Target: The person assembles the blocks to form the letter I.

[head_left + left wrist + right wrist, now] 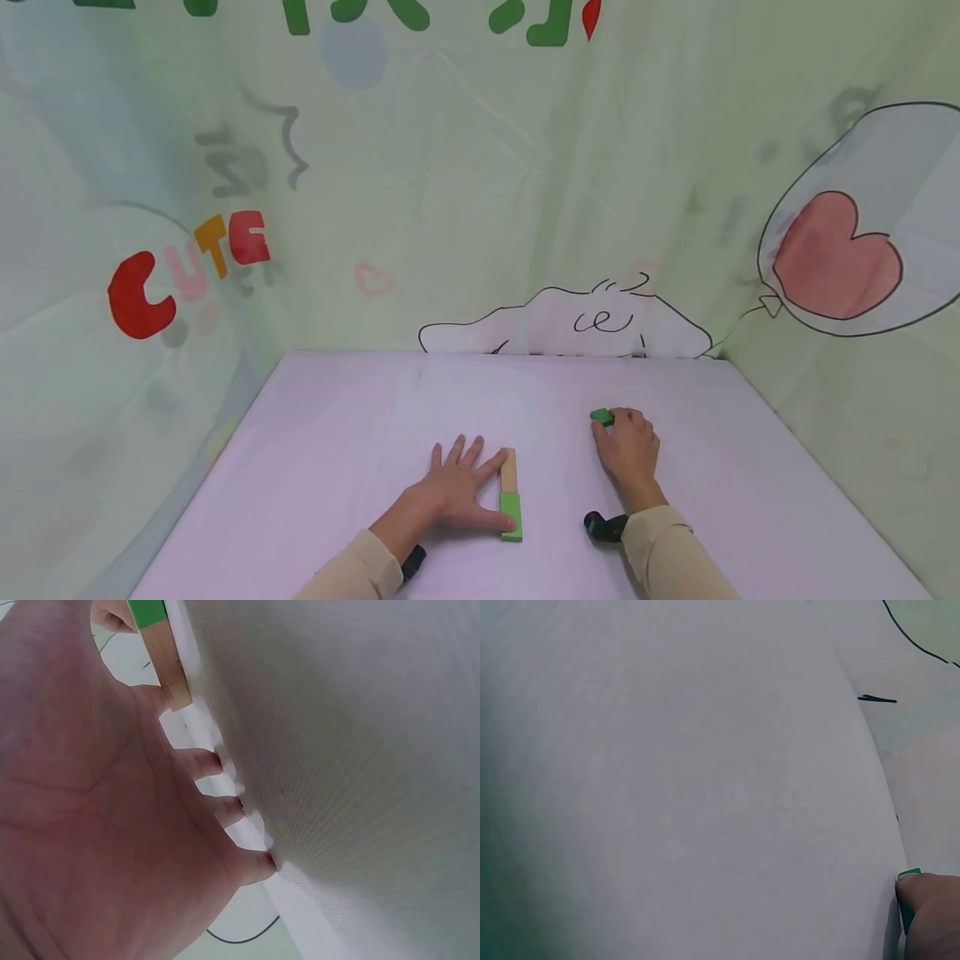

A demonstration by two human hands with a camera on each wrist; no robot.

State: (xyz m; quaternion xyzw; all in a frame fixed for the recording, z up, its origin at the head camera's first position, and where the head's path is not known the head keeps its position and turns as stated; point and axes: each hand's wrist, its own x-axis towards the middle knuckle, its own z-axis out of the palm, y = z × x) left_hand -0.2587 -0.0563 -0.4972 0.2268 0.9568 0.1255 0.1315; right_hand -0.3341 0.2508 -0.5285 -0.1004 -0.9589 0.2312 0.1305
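Observation:
My left hand (453, 493) lies spread on the table. Its thumb rests on a light green block (510, 503), and the index fingertip touches a bare wooden block (508, 472). The two blocks stand end to end in a straight line, the wooden one farther from me. From the left wrist view, the wooden block (168, 664) shows beside the index finger, with green (147, 610) at its end. Farther right and back, my right hand (632, 448) pinches a darker green block (601, 416) between thumb and fingers. In the right wrist view only the thumb and a sliver of that green block (907, 916) show.
A pale pinkish-white table (337, 417) runs back to a printed cloth backdrop (465, 200) with letters, a balloon and a line drawing. Black wrist devices sit near both cuffs, the right one (604, 527) close to the tabletop.

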